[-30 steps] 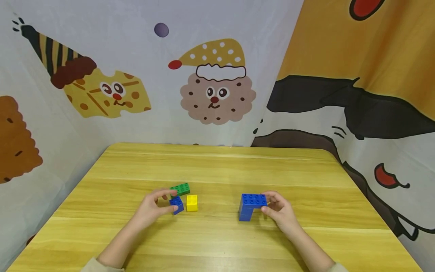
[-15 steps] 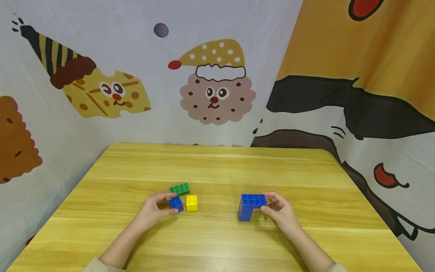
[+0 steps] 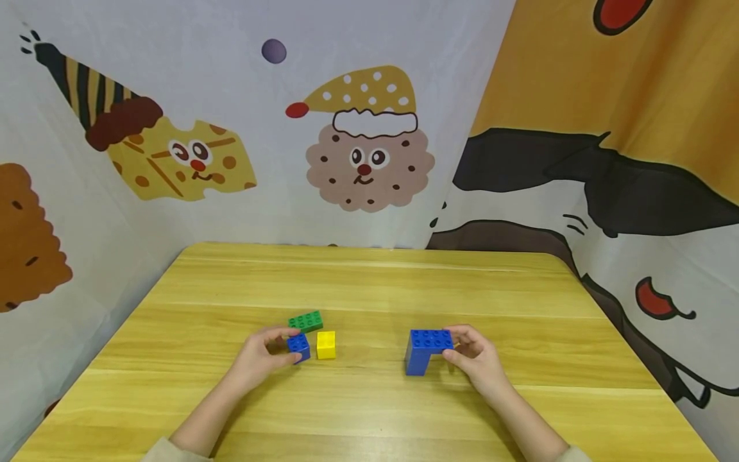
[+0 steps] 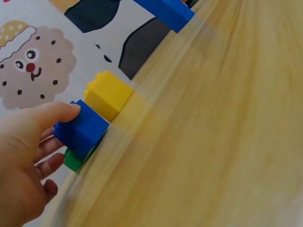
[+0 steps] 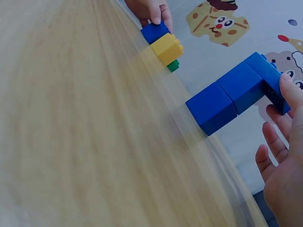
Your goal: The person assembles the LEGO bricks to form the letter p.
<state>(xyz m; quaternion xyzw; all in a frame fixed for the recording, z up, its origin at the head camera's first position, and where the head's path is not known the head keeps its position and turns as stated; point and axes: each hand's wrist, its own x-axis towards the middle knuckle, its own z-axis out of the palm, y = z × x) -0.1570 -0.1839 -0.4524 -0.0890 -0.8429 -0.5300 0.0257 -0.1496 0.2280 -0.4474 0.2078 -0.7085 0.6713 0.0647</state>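
My left hand pinches a small blue building brick between thumb and fingers, low at the table. In the left wrist view the thumb lies on one face of that blue brick. A yellow brick sits just to its right, and a green brick lies behind, partly covered by fingers. My right hand holds the overhanging end of a blue brick stack. The right wrist view shows this stack as two cubes under a longer brick, its foot on the table.
Both hands work over a wooden table with rounded far corners. Behind it hangs a cloth backdrop printed with cartoon food figures. A stretch of tabletop separates the yellow brick from the blue stack.
My left fingers and thumb have settled onto the small blue brick, which has turned slightly and shifted a little left. The right hand and the stack look unmoved.
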